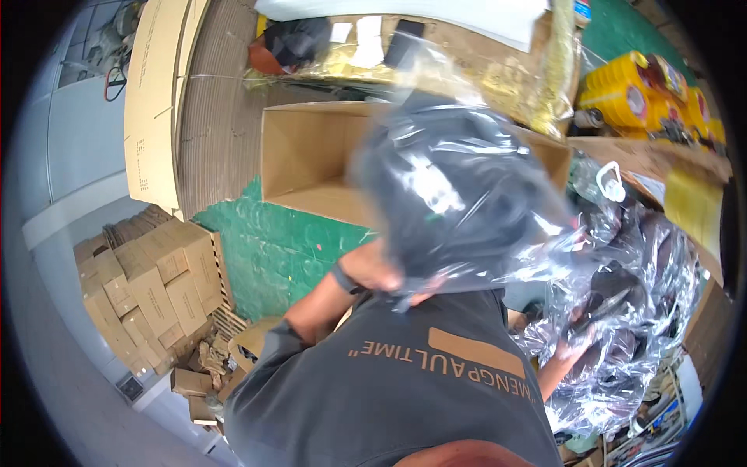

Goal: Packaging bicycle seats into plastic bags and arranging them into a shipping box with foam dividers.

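Note:
In front of my chest is a large clear plastic bag (pixel 467 183) with something dark in it, blurred by motion; I cannot make out what the contents are. My left hand (pixel 377 268), with a dark band on its wrist, is closed on the bag's lower left edge. Behind the bag lies an open cardboard box (pixel 303 156), partly covered by it. To the right, my right hand (pixel 574 349) is in among a heap of clear plastic bags (pixel 650 272) with dark contents. Shiny film hides most of its fingers, so its grip does not show.
A bench (pixel 498 74) with a black phone (pixel 405 43) and white papers stands beyond the box. Yellow containers (pixel 622 93) sit at the far right. Flattened cardboard sheets (pixel 159 101) stand at the left, above stacked cartons (pixel 159 284). The floor (pixel 272 249) is green.

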Tool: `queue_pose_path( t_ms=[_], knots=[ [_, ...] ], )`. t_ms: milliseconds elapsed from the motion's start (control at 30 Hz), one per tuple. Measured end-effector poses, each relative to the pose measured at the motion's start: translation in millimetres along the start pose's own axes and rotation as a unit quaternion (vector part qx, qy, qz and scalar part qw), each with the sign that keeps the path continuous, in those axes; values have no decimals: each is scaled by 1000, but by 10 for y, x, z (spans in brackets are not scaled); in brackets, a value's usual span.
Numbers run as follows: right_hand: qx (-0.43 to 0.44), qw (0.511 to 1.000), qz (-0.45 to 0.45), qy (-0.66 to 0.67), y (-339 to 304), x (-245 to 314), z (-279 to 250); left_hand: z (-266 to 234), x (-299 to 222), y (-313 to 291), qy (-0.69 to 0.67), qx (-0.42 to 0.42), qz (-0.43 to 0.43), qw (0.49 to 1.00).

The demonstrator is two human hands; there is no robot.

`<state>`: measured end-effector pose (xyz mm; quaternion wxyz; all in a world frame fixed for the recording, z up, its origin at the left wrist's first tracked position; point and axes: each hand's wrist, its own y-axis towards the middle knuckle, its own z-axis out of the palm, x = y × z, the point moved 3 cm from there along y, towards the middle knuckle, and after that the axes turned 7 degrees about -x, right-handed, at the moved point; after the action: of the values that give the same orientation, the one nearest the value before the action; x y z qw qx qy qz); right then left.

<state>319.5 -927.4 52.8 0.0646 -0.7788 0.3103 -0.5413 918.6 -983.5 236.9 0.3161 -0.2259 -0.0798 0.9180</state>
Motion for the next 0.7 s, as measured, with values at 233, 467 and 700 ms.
queue_pose_path(
  t_ms=[233, 467, 700],
  knots=[
    [340, 940, -5, -15, -471, 2004, 1996, -2156, -898, -231, 453, -277, 57, 845],
    [419, 657, -252, -573, 159, 1663, 5636, -5829, -359, -991, 330, -442, -284, 785],
    [449, 731, -267, -439, 464, -428, 7938, -7030, -193, -348, 433, -560, -8, 706]
  ],
)
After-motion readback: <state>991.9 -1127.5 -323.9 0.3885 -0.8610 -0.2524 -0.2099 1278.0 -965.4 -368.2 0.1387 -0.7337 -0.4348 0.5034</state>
